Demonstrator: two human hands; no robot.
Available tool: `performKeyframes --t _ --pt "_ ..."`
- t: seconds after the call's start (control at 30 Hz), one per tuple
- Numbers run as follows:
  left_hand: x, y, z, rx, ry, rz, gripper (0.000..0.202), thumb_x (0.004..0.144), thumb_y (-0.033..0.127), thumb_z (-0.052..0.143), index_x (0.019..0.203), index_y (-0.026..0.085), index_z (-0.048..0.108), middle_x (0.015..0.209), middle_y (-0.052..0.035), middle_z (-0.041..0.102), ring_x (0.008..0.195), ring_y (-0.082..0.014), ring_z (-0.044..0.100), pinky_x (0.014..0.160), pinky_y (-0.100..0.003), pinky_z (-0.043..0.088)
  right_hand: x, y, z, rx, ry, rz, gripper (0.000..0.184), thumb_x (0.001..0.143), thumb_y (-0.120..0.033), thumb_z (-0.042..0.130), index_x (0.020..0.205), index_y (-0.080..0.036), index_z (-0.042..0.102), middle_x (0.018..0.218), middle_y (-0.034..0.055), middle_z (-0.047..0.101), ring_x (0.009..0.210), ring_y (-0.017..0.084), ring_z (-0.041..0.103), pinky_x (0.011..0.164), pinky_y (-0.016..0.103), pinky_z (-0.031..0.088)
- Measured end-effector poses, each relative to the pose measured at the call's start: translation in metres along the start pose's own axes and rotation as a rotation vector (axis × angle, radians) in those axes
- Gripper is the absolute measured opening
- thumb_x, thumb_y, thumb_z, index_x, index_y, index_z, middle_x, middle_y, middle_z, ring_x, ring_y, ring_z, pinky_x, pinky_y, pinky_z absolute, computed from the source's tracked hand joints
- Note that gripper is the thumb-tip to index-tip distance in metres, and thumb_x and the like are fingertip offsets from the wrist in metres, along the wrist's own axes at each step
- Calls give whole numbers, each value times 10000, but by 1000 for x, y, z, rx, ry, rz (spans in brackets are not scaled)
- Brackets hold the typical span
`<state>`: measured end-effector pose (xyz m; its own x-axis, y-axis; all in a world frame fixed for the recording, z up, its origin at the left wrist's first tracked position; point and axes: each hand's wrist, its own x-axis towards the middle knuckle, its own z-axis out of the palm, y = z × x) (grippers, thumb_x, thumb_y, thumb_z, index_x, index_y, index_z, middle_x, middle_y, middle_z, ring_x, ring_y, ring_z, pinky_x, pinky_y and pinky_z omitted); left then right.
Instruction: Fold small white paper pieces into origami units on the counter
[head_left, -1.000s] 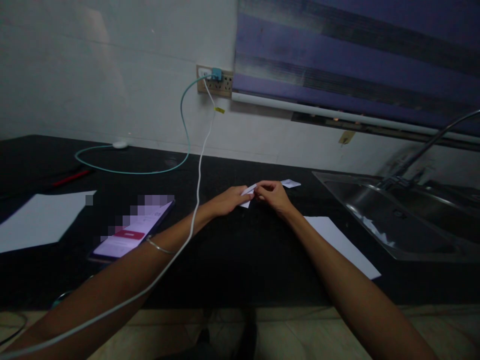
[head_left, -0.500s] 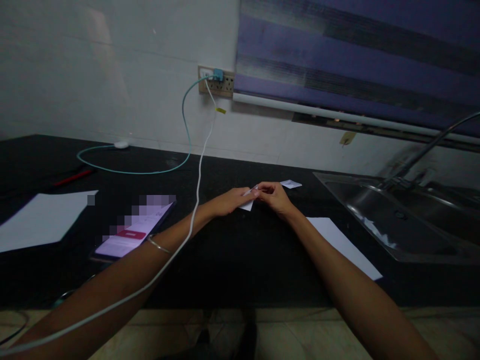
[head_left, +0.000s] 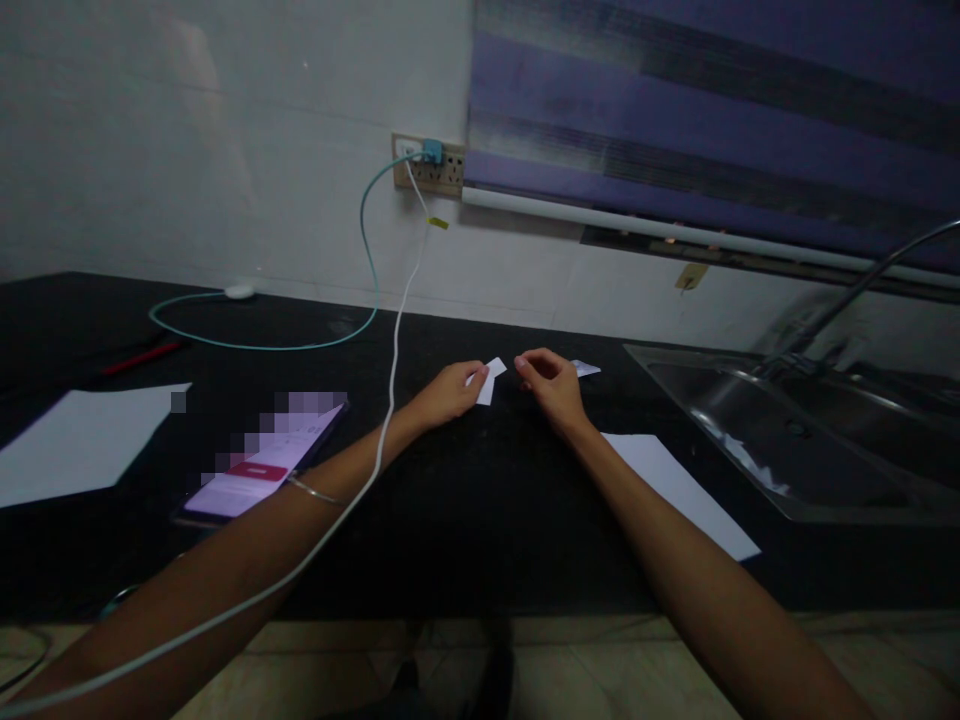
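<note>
A small folded piece of white paper (head_left: 489, 384) sticks out from my left hand (head_left: 448, 394), pinched between thumb and fingers just over the dark counter. To its right, a short gap away, my right hand (head_left: 553, 385) hovers with curled fingers and a loose space between thumb and index finger. I see nothing in it. Behind the right hand lies another small white paper piece (head_left: 586, 368), partly covered by that hand. A white sheet (head_left: 679, 490) rests under the right forearm.
A larger white sheet (head_left: 82, 445) and a lit phone (head_left: 259, 470) lie to the left. A white cable (head_left: 391, 385) hangs from the wall socket (head_left: 450, 170) across my left forearm. A teal cable (head_left: 285, 347) loops behind. On the right is a steel sink (head_left: 780, 440).
My hands have come apart. The right fingers have let go of the folded paper and shifted slightly up; the left hand has moved left, keeping the paper.
</note>
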<state>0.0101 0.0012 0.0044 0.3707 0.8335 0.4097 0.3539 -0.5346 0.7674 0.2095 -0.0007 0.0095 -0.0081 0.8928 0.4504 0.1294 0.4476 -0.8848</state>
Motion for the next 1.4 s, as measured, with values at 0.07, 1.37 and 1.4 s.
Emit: performKeyframes --t 0.07,1.37,1.4 --pt "0 -2 0 56 26 1 336 991 369 442 732 196 569 690 -26 589 628 -161 518 597 -272 360 -2 -3 1 -80 17 -99 248 783 -433 766 833 -191 744 816 46 717 731 172 633 707 334 523" --pt "-19 51 -27 855 -139 -810 801 895 750 280 1515 289 489 1692 -89 193 1478 -591 -11 984 -875 226 4 12 1 -69 -26 41 336 764 -511 732 721 -179 700 600 -4 577 589 145 496 602 296 398" --pt "-18 46 -31 855 -143 -809 791 890 752 293 1513 307 491 1683 -86 226 1479 -589 1 996 -870 218 3 12 1 -75 -24 35 333 768 -506 731 716 -179 696 599 -5 573 590 144 496 605 297 397"
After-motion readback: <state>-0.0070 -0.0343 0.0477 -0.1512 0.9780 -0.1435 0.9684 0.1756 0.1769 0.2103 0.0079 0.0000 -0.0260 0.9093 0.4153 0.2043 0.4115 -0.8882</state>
